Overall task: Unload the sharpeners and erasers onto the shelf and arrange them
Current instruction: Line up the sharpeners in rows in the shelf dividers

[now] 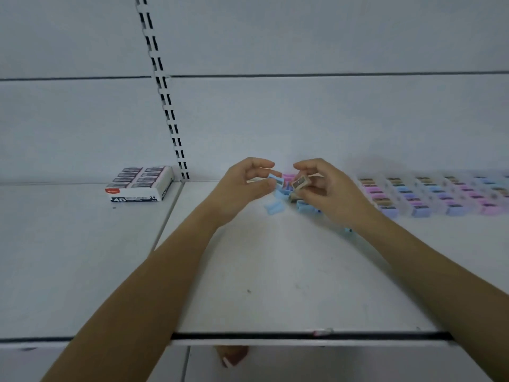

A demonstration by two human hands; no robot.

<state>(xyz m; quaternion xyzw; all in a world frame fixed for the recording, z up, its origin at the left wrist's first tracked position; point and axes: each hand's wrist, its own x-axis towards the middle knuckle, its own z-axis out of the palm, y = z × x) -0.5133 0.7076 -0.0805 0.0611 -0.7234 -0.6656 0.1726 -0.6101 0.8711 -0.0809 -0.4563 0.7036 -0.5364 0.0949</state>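
Over the smooth white shelf (pixel 275 271), the left hand (pixel 242 188) is pinching a blocky blue sharpener (pixel 277 180) and the right hand (pixel 330 188) is gripping a tan sharpener (pixel 300 183). Beneath them, loose sharpeners (pixel 272 208) in blue and pink plastic are lying heaped; rows of sharpeners (pixel 429 194) are standing right, a rectangular eraser box (pixel 140 184) far left.

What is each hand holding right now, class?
Left hand: pinches a blue sharpener.
Right hand: holds a tan sharpener.
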